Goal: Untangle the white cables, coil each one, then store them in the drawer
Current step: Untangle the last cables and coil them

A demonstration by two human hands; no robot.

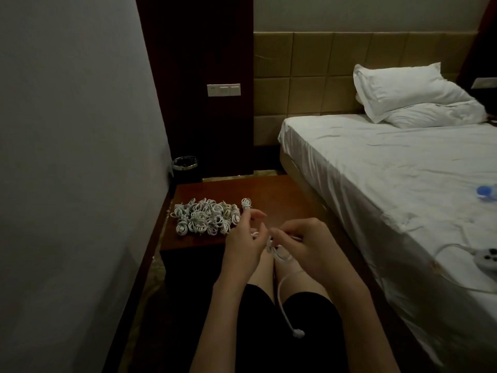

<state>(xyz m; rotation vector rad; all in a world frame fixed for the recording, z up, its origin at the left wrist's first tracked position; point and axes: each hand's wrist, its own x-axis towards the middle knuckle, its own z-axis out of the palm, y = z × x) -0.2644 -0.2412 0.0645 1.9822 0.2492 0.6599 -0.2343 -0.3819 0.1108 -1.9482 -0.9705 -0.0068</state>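
Coiling at lower centre | right hand pinches white cable; left hand curled beside it, grip unclear | free end hangs downward | coiled pile on tabletop, left-hand side.

Bed stands at right, made up with a wrinkled white sheet. Two white pillows are stacked at its head against a tan padded headboard. A white power strip lies on the near edge of the mattress, its cord trailing across the sheet. A blue-capped bottle lies at the far right edge. A white switch panel is mounted on the dark wood wall panel. A black waste bin with a metal rim sits on the floor below it.
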